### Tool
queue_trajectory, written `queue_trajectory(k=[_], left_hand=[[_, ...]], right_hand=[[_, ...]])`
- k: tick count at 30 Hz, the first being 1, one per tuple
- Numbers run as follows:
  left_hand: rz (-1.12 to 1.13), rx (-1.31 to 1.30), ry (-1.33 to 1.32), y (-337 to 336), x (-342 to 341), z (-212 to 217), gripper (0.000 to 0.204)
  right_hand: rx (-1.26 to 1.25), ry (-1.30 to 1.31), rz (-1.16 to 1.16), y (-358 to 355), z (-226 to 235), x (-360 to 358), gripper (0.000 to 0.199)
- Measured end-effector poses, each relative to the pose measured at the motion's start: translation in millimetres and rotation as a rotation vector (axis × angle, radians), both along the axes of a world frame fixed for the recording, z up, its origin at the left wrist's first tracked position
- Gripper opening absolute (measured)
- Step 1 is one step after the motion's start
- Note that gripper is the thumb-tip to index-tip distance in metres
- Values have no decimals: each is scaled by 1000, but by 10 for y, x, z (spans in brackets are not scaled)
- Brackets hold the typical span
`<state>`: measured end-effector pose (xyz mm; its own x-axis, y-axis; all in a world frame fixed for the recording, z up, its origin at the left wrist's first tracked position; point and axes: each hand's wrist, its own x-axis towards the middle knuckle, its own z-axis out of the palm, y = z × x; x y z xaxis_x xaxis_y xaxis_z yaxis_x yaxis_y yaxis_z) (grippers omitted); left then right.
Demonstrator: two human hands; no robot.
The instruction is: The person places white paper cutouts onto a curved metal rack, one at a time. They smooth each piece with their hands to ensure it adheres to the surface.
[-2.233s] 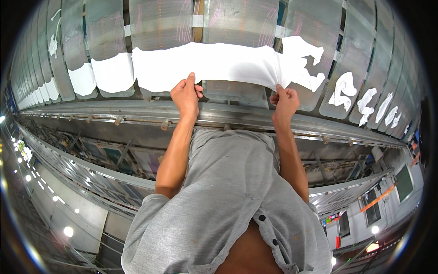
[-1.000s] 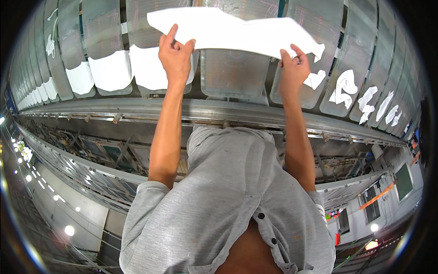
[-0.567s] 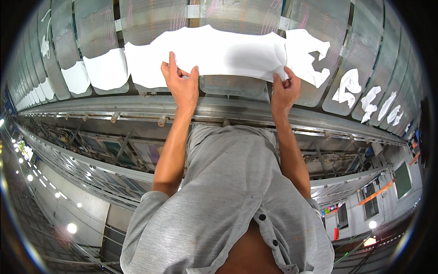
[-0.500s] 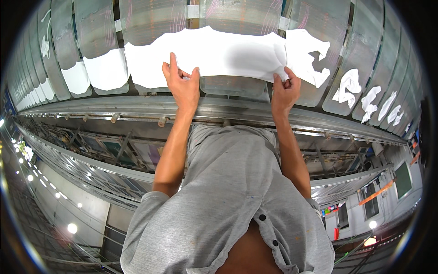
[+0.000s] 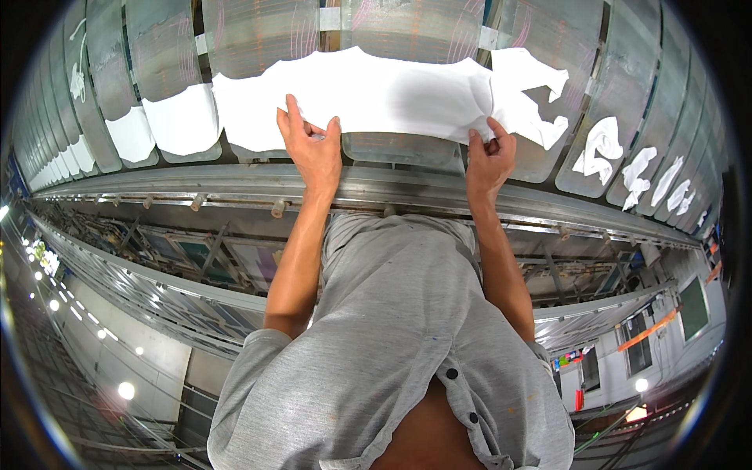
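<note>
Laying-out step, seemingly: left hand [image 5: 313, 157], fingers apart at white fabric panel [image 5: 368, 90]; right hand [image 5: 492, 160], fingers pinching its edge. Next calls for edge alignment.

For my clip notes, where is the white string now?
The white string lies at the head view's upper left, on a grey panel, up-left of a flat white cloth.
</note>
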<state>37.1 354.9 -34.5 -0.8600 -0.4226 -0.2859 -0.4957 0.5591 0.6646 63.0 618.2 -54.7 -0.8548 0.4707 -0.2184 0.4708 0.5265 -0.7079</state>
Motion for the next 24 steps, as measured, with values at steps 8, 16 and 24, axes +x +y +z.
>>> queue_trajectory(k=[8, 16, 24], left_hand=[[9, -7, -18, -5, 11, 12, 91], [-7, -7, -34, -14, 10, 45, 89], [-16, -9, -43, -12, 30, 64, 89]], right_hand=[[-56, -23, -36, -4, -36, 56, 36], [-50, -18, -24, -14, -26, 82, 36], [-75, -19, -34, -6, -47, 124, 35]])
